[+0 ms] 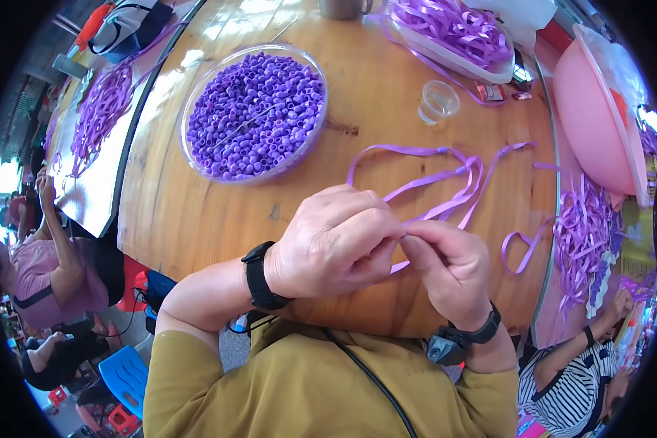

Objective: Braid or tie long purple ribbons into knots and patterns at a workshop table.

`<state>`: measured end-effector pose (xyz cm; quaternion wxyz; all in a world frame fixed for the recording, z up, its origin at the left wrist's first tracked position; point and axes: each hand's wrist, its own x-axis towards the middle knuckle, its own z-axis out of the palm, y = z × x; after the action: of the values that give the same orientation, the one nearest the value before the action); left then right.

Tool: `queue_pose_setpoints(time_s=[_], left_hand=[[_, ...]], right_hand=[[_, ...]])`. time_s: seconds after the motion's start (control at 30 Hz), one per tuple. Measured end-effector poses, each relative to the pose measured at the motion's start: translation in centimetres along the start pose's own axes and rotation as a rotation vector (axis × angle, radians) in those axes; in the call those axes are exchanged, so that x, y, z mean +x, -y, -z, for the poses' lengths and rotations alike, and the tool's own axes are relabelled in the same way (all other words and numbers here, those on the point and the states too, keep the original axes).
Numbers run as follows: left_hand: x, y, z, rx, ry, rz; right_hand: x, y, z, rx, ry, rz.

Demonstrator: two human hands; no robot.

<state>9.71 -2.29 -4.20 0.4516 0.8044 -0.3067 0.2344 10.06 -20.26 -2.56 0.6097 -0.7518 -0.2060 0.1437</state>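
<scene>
My left hand [343, 237] and my right hand [449, 270] meet over the table's near part, thumbs and fingertips pinched together. Between them they hold a thin purple ribbon [409, 150], which loops away across the wood beyond my fingers. Exactly what lies inside the pinch is hidden by the fingers. Left of the ribbon and farther off stands a round clear bowl [183, 131], full of small purple beads [270, 95]. A long thin needle-like rod [244, 125] rests on top of the beads.
A small clear cup [438, 102] sits beyond the ribbon. A white tray [482, 71] heaped with purple ribbons stands at the far right, near a mug [341, 7]. Right of the table are a pink basin [588, 117] and hanging ribbons [580, 241]. Co-workers sit on both sides.
</scene>
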Motion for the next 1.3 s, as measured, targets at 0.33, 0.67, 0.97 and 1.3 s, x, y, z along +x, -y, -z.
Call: queue_pose_setpoints(time_s=[0.33,0.67,0.97,1.3], left_hand=[[0.1,0.1,0.4,0.093,-0.020,0.015],[1.1,-0.1,0.5,0.191,0.062,-0.131],[0.4,-0.2,1.1,0.118,0.215,-0.144],[0.4,-2.8,1.3,-0.871,0.760,0.589]], right_hand=[[-0.5,-0.2,-0.3,0.246,-0.042,-0.067],[-0.1,-0.3,-0.1,0.106,-0.097,0.078],[-1.8,0.8,-0.8,-0.078,-0.089,0.140],[-0.4,4.5,2.3,0.666,-0.209,0.276]])
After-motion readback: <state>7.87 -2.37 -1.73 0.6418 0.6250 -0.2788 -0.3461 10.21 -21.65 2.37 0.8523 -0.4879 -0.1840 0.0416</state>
